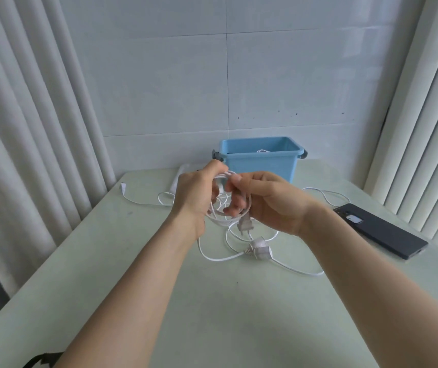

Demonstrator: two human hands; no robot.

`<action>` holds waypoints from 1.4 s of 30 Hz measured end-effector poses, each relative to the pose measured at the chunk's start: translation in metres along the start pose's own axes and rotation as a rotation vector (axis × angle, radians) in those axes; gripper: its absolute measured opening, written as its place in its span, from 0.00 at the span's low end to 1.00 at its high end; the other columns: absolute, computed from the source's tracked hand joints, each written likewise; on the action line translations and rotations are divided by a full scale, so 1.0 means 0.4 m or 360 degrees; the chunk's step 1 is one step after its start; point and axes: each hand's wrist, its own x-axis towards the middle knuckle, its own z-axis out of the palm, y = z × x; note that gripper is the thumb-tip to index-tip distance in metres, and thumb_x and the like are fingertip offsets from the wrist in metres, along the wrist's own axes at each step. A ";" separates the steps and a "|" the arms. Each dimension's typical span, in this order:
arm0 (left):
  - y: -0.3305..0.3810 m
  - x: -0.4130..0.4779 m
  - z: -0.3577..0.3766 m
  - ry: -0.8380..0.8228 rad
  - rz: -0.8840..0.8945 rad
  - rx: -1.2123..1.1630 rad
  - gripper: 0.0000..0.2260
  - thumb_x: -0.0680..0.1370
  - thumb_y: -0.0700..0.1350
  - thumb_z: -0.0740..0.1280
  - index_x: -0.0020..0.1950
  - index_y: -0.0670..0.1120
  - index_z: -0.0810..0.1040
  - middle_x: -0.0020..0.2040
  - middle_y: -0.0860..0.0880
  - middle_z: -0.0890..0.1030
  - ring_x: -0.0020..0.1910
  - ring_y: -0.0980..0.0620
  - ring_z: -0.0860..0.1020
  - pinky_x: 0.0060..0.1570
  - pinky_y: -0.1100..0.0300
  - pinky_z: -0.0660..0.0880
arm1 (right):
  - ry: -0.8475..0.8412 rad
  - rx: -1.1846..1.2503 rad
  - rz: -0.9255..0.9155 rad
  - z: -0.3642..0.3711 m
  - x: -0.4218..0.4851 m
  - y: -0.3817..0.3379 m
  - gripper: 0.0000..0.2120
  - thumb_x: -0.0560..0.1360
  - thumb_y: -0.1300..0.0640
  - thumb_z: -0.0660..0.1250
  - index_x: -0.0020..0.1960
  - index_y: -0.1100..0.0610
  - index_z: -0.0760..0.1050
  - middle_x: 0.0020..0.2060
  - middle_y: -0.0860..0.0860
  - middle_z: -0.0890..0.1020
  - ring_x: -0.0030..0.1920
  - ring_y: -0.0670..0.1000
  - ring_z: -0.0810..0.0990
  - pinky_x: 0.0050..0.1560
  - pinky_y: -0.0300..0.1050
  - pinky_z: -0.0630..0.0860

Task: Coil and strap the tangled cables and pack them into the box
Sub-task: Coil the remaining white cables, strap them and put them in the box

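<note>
White cables (214, 258): we held a loose coil of them above the pale green table (212, 309), our left hand (199, 187) curled round the loops and our right hand (271, 200) pinching a strand, a plug (244, 225) dangling below. The slack trailed across the table. The blue box (261, 166) stood just beyond at the far edge, with a dark phone (380, 231) to the right.

The white cables (261, 248) lie in a loose tangle at the table's centre. Part of the tangle is lifted off the surface as a rough coil, with a two-pin plug (245, 226) dangling below. Slack loops trail toward three and ten o'clock. The blue box (261, 166) stands upright and open at twelve o'clock, with a white strand inside.
</note>
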 end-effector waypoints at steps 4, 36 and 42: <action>-0.001 0.011 -0.010 0.0006 0.0038 0.0138 0.14 0.75 0.53 0.71 0.35 0.46 0.73 0.26 0.50 0.67 0.27 0.51 0.64 0.31 0.59 0.60 | 0.0219 0.0310 0.0002 0.015 0.014 0.001 0.14 0.82 0.52 0.59 0.40 0.57 0.69 0.27 0.46 0.61 0.25 0.47 0.60 0.39 0.43 0.62; 0.031 -0.025 -0.061 -0.1034 0.0434 0.1070 0.04 0.74 0.45 0.76 0.43 0.45 0.86 0.28 0.55 0.78 0.27 0.54 0.73 0.28 0.61 0.72 | 0.0695 -0.0525 0.0043 -0.127 -0.011 0.006 0.10 0.83 0.60 0.61 0.59 0.66 0.74 0.41 0.57 0.86 0.36 0.54 0.83 0.45 0.53 0.70; 0.007 0.011 -0.067 -0.0421 0.0550 0.0607 0.09 0.74 0.46 0.75 0.36 0.43 0.83 0.23 0.56 0.75 0.23 0.56 0.69 0.25 0.64 0.67 | 0.0221 -0.0309 0.0194 -0.039 -0.006 0.006 0.21 0.86 0.49 0.51 0.53 0.61 0.77 0.36 0.58 0.82 0.32 0.55 0.76 0.30 0.41 0.70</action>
